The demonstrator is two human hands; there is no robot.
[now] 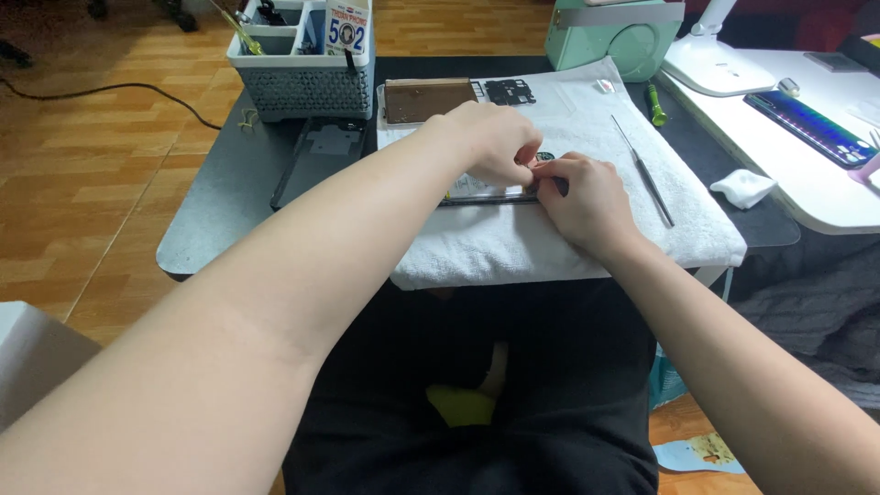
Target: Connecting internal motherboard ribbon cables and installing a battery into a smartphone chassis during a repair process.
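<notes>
— Both sets of fingertips are bunched tight over one spot, aren't they?

— Yes. Your left hand [495, 142] has its fingers curled down and pinched close on something small at the top of the opened phone [486, 191]; what they grip is hidden under the knuckles. Your right hand [587, 197] presses thumb and forefinger nearly closed against the same edge — I cannot tell whether it holds a part or only steadies the frame.

— How will it handle?

— By the look of it, light, thin and stiff, with fragile innards. Take it by the rim, not the exposed middle. It lies flat on the white towel [678, 220], which is soft and nubbly, so sliding seems unlikely.

— And around the towel?

— On its right part lie slim metal tweezers [643, 170]; at its far edge a brown rectangular panel [426, 99]. Beyond its far left corner stands a grey perforated bin [298, 87]; beyond the far right corner, a mint-green box [614, 37].
</notes>
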